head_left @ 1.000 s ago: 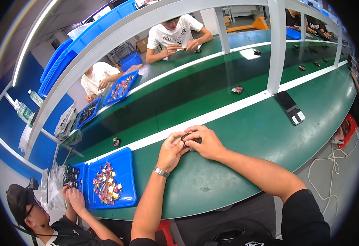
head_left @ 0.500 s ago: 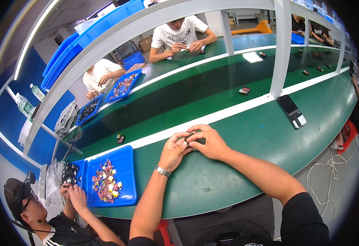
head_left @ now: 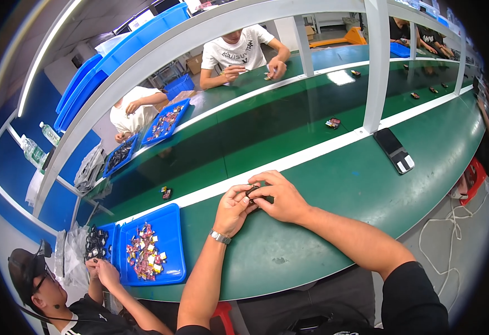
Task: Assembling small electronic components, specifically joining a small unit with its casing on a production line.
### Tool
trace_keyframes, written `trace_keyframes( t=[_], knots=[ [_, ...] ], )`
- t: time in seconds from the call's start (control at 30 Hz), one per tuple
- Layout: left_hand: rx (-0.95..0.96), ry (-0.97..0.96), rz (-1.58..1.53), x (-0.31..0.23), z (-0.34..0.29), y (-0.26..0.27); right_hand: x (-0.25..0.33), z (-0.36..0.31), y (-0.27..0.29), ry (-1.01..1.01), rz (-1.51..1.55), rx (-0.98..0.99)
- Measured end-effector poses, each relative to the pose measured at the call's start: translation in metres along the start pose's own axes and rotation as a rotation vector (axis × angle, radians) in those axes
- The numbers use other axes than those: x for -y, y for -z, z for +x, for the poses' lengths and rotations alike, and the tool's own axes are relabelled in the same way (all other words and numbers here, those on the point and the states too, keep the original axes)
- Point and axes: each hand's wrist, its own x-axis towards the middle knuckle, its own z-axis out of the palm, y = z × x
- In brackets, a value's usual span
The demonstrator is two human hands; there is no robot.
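A small black part (head_left: 252,192) sits between my two hands over the green table, its kind too small to make out. My left hand (head_left: 233,209), with a watch (head_left: 220,237) at the wrist, is closed round the part from the left, thumb pressed near it. From the right, my right hand (head_left: 281,196) pinches the same part with thumb and fingers. Both hands touch each other at the fingertips, and the fingers hide much of the part.
A blue tray (head_left: 179,245) of small red, yellow and white pieces stands left, beside a co-worker's hands (head_left: 103,272). A black phone-like device (head_left: 391,146) lies right. White posts (head_left: 374,72) rise beyond the green belt (head_left: 289,131), which carries small assemblies (head_left: 333,123).
My fingers have shifted slightly around the black part, which shows a little more now. Across the belt, a co-worker's hands have moved apart.
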Motion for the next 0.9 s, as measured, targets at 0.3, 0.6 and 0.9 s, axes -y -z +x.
trace_keyframes(
  t=[0.3,0.6,0.9],
  knots=[
    [0.006,0.0,-0.02,0.003,0.002,0.002,-0.002,0.001,-0.004,-0.043,0.029,-0.004],
    [-0.117,-0.027,0.028,0.001,0.002,-0.011,-0.005,0.002,0.004,-0.003,-0.045,0.106],
    [-0.142,0.009,0.015,-0.001,0.003,-0.011,0.005,0.011,0.0,0.074,-0.179,-0.05]
  ],
)
